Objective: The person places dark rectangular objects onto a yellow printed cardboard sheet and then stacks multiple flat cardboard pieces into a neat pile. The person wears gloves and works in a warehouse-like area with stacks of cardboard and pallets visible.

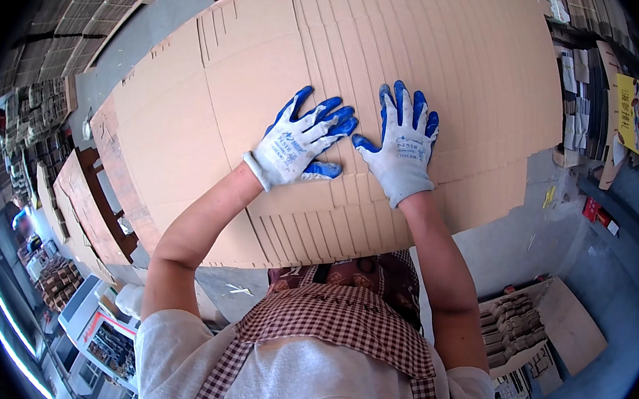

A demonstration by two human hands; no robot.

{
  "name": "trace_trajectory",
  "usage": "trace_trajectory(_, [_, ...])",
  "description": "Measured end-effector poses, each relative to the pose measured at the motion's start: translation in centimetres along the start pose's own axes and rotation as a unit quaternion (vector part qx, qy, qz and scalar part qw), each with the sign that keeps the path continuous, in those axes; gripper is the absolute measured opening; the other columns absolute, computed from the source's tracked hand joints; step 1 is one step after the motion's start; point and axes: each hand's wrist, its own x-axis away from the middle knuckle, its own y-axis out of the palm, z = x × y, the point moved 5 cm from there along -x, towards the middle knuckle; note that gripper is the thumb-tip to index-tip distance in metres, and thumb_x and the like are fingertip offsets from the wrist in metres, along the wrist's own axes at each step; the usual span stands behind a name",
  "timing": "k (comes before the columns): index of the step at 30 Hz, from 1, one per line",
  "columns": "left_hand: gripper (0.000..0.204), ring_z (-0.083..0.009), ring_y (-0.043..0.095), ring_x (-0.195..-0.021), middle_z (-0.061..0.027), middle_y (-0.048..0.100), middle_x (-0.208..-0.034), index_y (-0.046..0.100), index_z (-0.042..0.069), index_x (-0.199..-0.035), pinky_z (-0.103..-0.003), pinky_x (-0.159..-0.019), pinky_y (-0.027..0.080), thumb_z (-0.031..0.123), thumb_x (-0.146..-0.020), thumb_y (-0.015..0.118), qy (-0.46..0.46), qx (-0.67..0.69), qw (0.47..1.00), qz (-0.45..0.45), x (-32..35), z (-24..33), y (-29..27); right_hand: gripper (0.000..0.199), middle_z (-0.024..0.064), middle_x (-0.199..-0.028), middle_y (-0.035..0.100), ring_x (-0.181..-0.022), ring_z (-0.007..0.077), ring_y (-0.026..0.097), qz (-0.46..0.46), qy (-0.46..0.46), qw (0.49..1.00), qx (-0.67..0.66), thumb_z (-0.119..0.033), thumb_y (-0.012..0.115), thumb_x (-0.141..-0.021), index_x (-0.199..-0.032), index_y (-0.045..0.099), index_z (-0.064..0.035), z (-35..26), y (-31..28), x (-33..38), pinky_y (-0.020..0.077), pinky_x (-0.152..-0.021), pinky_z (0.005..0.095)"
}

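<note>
A large brown cardboard sheet (256,57) with many parallel crease lines and a few cut slots spreads out before me. My left hand (294,144), in a white glove with blue coated fingers, lies on it with the fingers spread and pointing up to the right. Just to its right, my right hand (400,142) wears a matching glove and rests flat on the sheet, its fingers apart and pointing away from me. Neither hand holds anything. The sheet's near edge reaches my checked apron (339,323).
Stacks of flat cardboard (61,25) stand at the far left. At the right are more stacked pieces (583,93) and a yellow printed package (634,117). An open box of cardboard pieces (513,330) sits on the floor at lower right. A grey-white machine (96,324) stands lower left.
</note>
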Motion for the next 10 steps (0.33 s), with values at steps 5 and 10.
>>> trace_trajectory(5, [0.079,-0.0264,0.036,-0.147,-0.0064,0.044,-0.155,0.048,0.016,-0.147,-0.059,-0.122,0.016,0.065,-0.086,0.056,0.002,0.005,1.0,0.004,0.08,-0.13,0.08,0.09,0.0084,-0.163,0.026,-0.149,0.0392,0.022,-0.003,0.002,1.0,-0.008,-0.047,0.076,-0.082,-0.156,0.035,-0.0188,0.04,-0.15,-0.11,0.0119,-0.12,0.0607])
trace_trajectory(10, [0.081,-0.026,0.034,-0.147,-0.0058,0.042,-0.157,0.045,0.016,-0.15,-0.06,-0.122,0.015,0.065,-0.086,0.056,-0.004,0.005,1.0,-0.011,0.0,-0.23,0.33,0.09,0.0087,-0.164,0.024,-0.15,0.0401,0.02,-0.016,0.006,1.0,-0.006,-0.047,0.076,-0.081,-0.156,0.034,-0.0194,0.18,-0.03,-0.24,0.0118,-0.12,0.0607])
